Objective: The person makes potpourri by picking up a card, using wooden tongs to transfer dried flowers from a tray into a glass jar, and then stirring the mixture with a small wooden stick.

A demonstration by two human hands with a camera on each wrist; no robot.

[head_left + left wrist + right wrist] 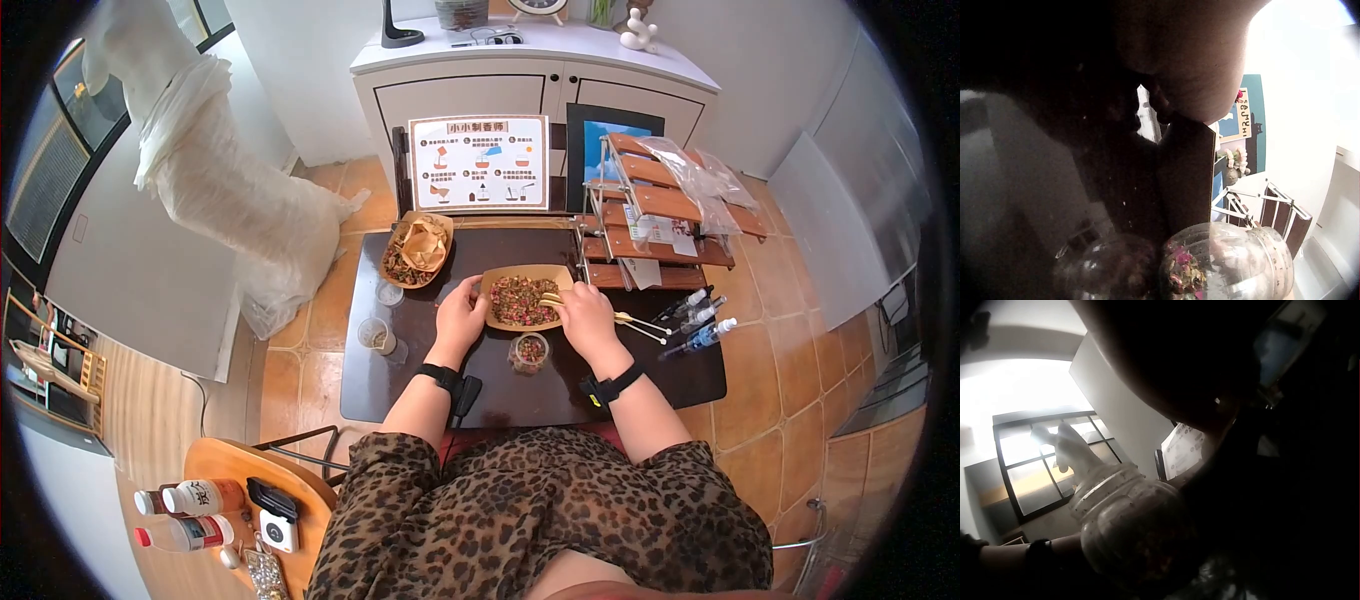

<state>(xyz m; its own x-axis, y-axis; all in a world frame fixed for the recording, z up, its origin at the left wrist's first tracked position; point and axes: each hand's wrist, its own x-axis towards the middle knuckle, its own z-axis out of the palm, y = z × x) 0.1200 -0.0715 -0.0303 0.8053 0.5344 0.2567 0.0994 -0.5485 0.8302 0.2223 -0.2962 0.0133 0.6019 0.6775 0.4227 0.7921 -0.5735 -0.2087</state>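
Note:
A kraft-paper tray (497,323) full of dried petals and buds (525,300) sits on the dark table. My left hand (461,320) holds the tray by its left side. At its right end, my right hand (588,318) grips small gold-coloured tongs (549,299), their tips down among the petals. Just in front of the tray stands a clear jar (529,353) with some dried flowers inside. That jar (1229,259) shows close up in the left wrist view, and the jar (1129,519) also shows in the right wrist view, where my hand is mostly dark.
Back left is a second paper tray (405,277) with petals and a crumpled paper bag (425,245). Clear cups (376,336) stand on the left. To the right lie thin sticks (640,325) and several small bottles (705,335), below a wooden folding rack (655,205). An instruction board (480,165) stands behind.

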